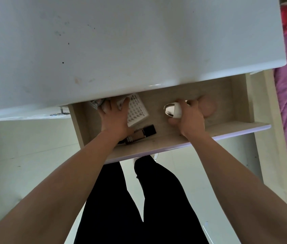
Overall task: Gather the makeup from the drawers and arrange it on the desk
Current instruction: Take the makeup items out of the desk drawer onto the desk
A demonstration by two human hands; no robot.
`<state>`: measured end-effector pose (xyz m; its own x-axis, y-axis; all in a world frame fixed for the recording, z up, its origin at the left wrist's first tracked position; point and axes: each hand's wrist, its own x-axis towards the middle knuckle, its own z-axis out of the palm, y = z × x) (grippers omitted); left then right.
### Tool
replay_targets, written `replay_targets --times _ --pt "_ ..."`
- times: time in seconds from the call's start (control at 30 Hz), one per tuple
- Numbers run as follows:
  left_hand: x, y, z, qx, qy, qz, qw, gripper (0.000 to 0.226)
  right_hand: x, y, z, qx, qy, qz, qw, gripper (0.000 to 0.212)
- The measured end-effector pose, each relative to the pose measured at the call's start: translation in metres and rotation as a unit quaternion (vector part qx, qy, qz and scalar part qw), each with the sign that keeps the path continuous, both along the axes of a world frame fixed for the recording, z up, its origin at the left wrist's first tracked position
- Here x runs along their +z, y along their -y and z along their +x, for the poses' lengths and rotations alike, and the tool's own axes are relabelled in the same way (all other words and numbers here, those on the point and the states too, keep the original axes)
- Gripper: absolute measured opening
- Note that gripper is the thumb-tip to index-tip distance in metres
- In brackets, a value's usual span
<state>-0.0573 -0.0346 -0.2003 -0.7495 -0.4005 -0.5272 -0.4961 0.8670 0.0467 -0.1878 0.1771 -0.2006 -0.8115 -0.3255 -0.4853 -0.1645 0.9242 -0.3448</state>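
1. A person reaches with both hands into an open drawer (227,130) under a white desk (121,41), which carries no makeup in view.
2. The right hand (189,118) curls its fingers and thumb round a white and silver case (173,110), held just above the drawer floor at centre right.
3. The left hand (116,118) lies at the back left with fingers spread, thumb across a white box (138,111) and fingertips on a clear packet (96,103). Whether it grips either cannot be told.
4. A dark bottle (144,132) lies flat near the drawer front, partly under the left wrist, black cap pointing right. The left hand is the nearer and would likely have to draw back towards the body to take it.
5. A pink puff (208,106) sits behind the right hand, half hidden. The desk edge cuts off the packet and the drawer's back.
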Motion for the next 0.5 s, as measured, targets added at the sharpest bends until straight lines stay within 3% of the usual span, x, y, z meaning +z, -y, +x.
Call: replay_targets --times 0.33,0.5 --pt "0.098 0.002 0.047 -0.063 -0.041 0.038 0.996 0.111 0.084 0.015 0.042 0.033 -0.005 -0.075 0.997 0.075" --pt "0.15 0.035 0.08 0.032 -0.192 -0.019 0.981 0.107 0.132 0.057 0.055 0.064 -0.038 -0.13 0.989 0.069"
